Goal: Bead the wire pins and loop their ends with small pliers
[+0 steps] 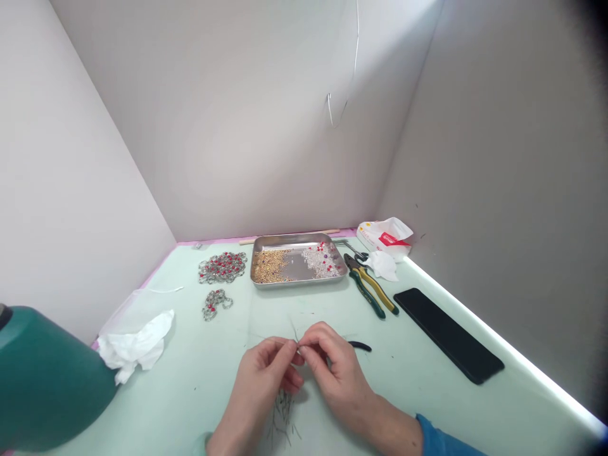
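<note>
At the front middle of the table, my left hand (268, 367) and my right hand (330, 364) meet fingertip to fingertip. Both pinch a thin wire (294, 328) whose end sticks up between them; the rest is covered by my fingers. Under my left hand lies a bunch of loose thin wires (284, 411), partly hidden. A black curved handle (360, 346) shows beyond my right hand, the rest of that tool out of sight. Farther off stands a metal tray (299, 284) with gold beads (270, 265) on its left side and clear and red beads (323, 259) on its right.
Left of the tray lie a large pile (222, 267) and a small pile (217, 304) of wire loops with red beads. Pliers (373, 288), a black phone-like slab (446, 332) and a tissue pack (384, 236) are right. A green container (52, 380) and crumpled tissue (137, 342) stand left.
</note>
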Tool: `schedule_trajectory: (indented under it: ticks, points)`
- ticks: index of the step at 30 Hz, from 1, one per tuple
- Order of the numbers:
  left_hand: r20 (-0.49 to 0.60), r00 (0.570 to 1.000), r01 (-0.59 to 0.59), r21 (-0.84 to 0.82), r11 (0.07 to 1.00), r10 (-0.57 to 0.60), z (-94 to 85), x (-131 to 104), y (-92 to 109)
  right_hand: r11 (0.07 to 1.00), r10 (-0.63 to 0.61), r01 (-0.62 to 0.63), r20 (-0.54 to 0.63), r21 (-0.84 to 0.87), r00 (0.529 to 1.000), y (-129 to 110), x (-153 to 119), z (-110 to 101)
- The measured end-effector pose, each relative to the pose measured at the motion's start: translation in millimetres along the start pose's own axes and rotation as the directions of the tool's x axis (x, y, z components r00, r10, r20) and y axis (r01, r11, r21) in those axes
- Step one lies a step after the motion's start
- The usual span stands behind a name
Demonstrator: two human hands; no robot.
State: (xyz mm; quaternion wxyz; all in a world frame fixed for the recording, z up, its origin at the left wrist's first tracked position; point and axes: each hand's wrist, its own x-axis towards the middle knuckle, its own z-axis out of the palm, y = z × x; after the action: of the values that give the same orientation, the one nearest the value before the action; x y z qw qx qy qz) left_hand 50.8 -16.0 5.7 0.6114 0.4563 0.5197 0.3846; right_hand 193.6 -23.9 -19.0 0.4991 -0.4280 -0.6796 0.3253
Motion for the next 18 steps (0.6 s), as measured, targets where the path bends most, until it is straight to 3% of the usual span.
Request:
schedule_trajectory:
  ticks: [2,6,14,18]
  points:
    - [-0.049,0.997,-0.056,0.030,0.998,0.057,-1.1,0.2,0.7,0.995,0.098,-0.098,0.016,0.030,0.995,-0.5,-1.1,1.2]
    - [-0.020,0.996,-0.091,0.064,0.994,0.092,-3.2,0.8,-1.1,0.957,0.261,-0.271,0.106,0.099,0.960,1.0,-2.0,2.6]
    - [-0.020,0.987,-0.144,0.342,0.929,0.160,-11.3,-0.5,7.4,0.941,0.293,-0.323,0.232,0.105,0.928,-0.4,2.5,-4.8]
    - [0.004,0.989,-0.140,0.291,0.946,0.146,-11.8,0.6,6.4,0.907,0.343,-0.385,0.235,0.169,0.910,2.7,3.4,-4.3]
